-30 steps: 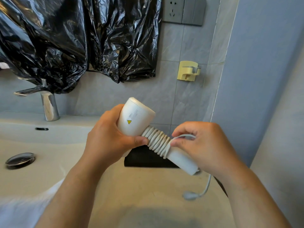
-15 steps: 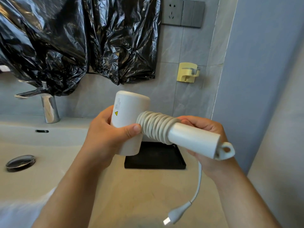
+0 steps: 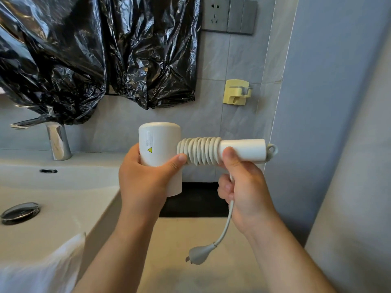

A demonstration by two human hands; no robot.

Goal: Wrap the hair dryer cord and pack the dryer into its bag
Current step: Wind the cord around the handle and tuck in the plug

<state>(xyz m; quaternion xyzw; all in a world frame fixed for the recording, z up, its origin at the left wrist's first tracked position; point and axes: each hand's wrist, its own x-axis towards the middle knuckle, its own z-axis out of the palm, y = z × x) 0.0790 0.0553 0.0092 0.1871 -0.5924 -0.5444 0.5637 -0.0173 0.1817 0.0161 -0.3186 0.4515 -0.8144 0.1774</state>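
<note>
I hold a white hair dryer [image 3: 159, 142] in mid-air above the counter, its handle pointing right. My left hand [image 3: 146, 178] grips the dryer's barrel. The pale cord [image 3: 200, 150] sits in several tight coils around the inner half of the handle. My right hand [image 3: 243, 187] is closed on the cord just under the handle, its thumb pressed on the last coil. The loose end hangs below that hand and ends in the plug [image 3: 198, 253]. A flat black item [image 3: 194, 199], perhaps the bag, lies on the counter behind my hands, partly hidden.
A white sink basin [image 3: 53, 199] with a chrome drain [image 3: 20, 212] and faucet [image 3: 56, 140] fills the left. Black plastic sheeting [image 3: 84, 49] hangs on the tiled wall. A yellow wall holder [image 3: 237, 92] and a socket panel [image 3: 228, 15] are above. A wall closes in on the right.
The dryer has risen and its handle has levelled to point right. My right hand moved from behind the handle to under it, gripping the cord. The plug still dangles.
</note>
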